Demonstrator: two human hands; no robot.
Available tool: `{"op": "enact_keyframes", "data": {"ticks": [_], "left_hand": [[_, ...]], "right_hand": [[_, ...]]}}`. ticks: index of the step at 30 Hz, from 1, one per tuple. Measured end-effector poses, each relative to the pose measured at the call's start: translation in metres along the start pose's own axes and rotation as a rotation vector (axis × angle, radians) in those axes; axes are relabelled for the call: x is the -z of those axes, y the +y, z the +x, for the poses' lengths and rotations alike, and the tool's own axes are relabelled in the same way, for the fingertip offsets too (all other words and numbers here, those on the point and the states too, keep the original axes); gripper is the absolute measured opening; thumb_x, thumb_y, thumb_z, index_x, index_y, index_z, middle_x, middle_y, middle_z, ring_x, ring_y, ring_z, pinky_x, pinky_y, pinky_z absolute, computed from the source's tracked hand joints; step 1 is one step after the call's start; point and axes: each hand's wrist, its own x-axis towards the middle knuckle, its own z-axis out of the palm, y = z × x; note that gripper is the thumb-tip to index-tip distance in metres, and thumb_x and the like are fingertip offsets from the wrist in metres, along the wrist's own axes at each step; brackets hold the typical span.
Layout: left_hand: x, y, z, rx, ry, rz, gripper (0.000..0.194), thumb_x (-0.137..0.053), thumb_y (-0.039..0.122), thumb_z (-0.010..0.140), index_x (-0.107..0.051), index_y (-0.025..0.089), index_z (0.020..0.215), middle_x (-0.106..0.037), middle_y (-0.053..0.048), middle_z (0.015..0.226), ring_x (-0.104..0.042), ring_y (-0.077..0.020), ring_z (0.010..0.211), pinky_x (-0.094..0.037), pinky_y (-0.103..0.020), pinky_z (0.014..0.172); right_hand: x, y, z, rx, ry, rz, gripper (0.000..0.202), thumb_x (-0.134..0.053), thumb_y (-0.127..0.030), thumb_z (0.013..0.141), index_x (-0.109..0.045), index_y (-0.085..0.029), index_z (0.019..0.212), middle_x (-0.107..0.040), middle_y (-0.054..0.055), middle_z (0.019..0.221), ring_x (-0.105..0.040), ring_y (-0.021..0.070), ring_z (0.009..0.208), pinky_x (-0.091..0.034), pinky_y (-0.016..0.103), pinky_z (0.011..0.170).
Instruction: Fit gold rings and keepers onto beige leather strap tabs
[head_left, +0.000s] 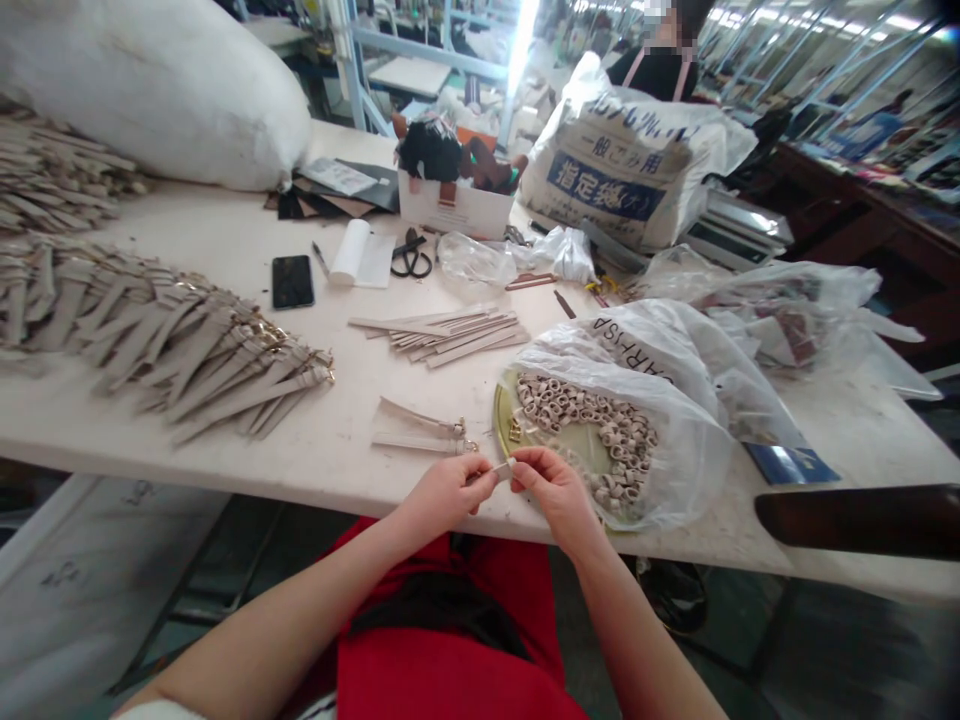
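Note:
Near the table's front edge, my left hand [461, 485] is closed on a narrow beige strap [501, 469], most of it hidden by the fingers. My right hand [546, 485] pinches a small pale loop [511, 463] at the strap's end; the two hands nearly touch. Just beyond the left hand lie two beige straps with gold-coloured buckles [459, 430]. Right of the hands, a green round tray [504, 408] holds many small beige loops [630, 440] and a few gold metal pieces [515, 430], partly under a clear plastic bag [675, 350].
Loose flat strips [450, 335] lie mid-table. Buckled straps [187, 330] are heaped at left, near a phone [292, 282], a paper roll [351, 253] and black scissors [411, 257]. Behind stand a white box [457, 210] and a stuffed printed bag [607, 165]. A dark bar [862, 518] juts in at right.

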Motion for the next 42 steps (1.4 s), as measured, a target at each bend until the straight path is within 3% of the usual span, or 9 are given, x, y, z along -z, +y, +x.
{"op": "enact_keyframes", "data": {"ticks": [3,8,14,17,23,31,34,39,42], "left_hand": [[0.001,0.001,-0.002,0.003,-0.022,-0.018,0.029,-0.041,0.039,0.080,-0.056,0.015,0.072,-0.045,0.006,0.049,-0.039,-0.0065,0.045,-0.029,-0.017,0.044],[-0.003,-0.004,-0.007,0.009,-0.018,-0.193,0.026,-0.041,0.026,0.080,-0.045,0.016,0.103,-0.055,0.004,0.063,-0.043,-0.0064,0.049,-0.033,-0.017,0.046],[-0.003,-0.009,-0.011,0.009,0.041,-0.276,0.018,-0.041,0.018,0.077,-0.039,0.016,0.095,-0.062,-0.001,0.073,-0.054,-0.0093,0.060,-0.039,-0.018,0.051],[-0.003,-0.005,-0.014,0.016,0.030,-0.275,0.016,-0.043,0.021,0.078,-0.038,0.017,0.093,-0.062,0.000,0.071,-0.056,-0.0102,0.061,-0.041,-0.019,0.052],[0.002,-0.003,-0.019,0.039,0.066,-0.046,0.023,-0.046,0.029,0.078,-0.041,0.018,0.098,-0.062,0.001,0.069,-0.057,-0.0123,0.061,-0.040,-0.021,0.056],[0.004,-0.017,-0.019,0.048,0.078,0.265,0.030,-0.051,0.046,0.075,-0.055,0.018,0.085,-0.062,-0.002,0.072,-0.054,-0.0159,0.065,-0.035,-0.023,0.056],[0.006,-0.018,-0.022,0.014,0.011,0.196,0.027,-0.050,0.043,0.076,-0.058,0.018,0.083,-0.064,-0.002,0.077,-0.055,-0.0155,0.069,-0.037,-0.022,0.058],[0.010,-0.012,-0.028,0.050,-0.096,0.029,0.031,-0.051,0.035,0.075,-0.059,0.017,0.099,-0.065,-0.001,0.080,-0.058,-0.0141,0.067,-0.041,-0.022,0.063],[0.008,-0.009,-0.027,0.048,-0.107,0.002,0.031,-0.050,0.030,0.075,-0.059,0.016,0.102,-0.064,-0.001,0.078,-0.058,-0.0130,0.064,-0.042,-0.021,0.063]], "right_hand": [[-0.005,0.005,-0.003,-0.009,-0.036,-0.012,0.026,-0.065,-0.038,0.069,-0.060,-0.017,0.082,-0.056,-0.003,0.059,-0.051,0.0109,0.057,-0.041,0.025,0.059],[-0.014,0.008,-0.014,-0.024,0.079,0.025,0.024,-0.066,-0.038,0.069,-0.058,-0.018,0.080,-0.054,-0.004,0.062,-0.049,0.0102,0.057,-0.040,0.024,0.059],[-0.028,0.005,-0.031,0.075,0.051,0.163,0.038,-0.044,-0.053,0.081,-0.058,-0.019,0.078,-0.058,0.002,0.066,-0.054,0.0154,0.063,-0.044,0.030,0.062],[-0.032,0.007,-0.033,0.033,0.080,0.149,0.029,-0.052,-0.047,0.080,-0.057,-0.019,0.073,-0.056,0.000,0.065,-0.052,0.0134,0.062,-0.043,0.027,0.062],[-0.027,0.015,-0.030,-0.242,-0.131,0.284,0.033,-0.060,-0.047,0.073,-0.058,-0.020,0.092,-0.060,0.002,0.078,-0.052,0.0128,0.063,-0.044,0.025,0.058],[-0.024,0.016,-0.032,-0.310,-0.212,0.339,0.027,-0.066,-0.041,0.067,-0.057,-0.018,0.078,-0.061,0.004,0.079,-0.056,0.0165,0.072,-0.048,0.031,0.070],[-0.024,0.021,-0.030,-0.236,-0.150,0.294,0.025,-0.062,-0.042,0.071,-0.052,-0.019,0.073,-0.058,0.001,0.073,-0.054,0.0145,0.067,-0.046,0.029,0.066],[-0.024,0.023,-0.028,-0.002,0.142,-0.049,0.024,-0.061,-0.038,0.073,-0.045,-0.020,0.071,-0.049,-0.005,0.060,-0.048,0.0111,0.056,-0.041,0.025,0.058],[-0.022,0.020,-0.029,0.016,0.110,-0.130,0.025,-0.058,-0.038,0.075,-0.048,-0.020,0.089,-0.048,-0.006,0.061,-0.047,0.0108,0.053,-0.040,0.024,0.054]]}}
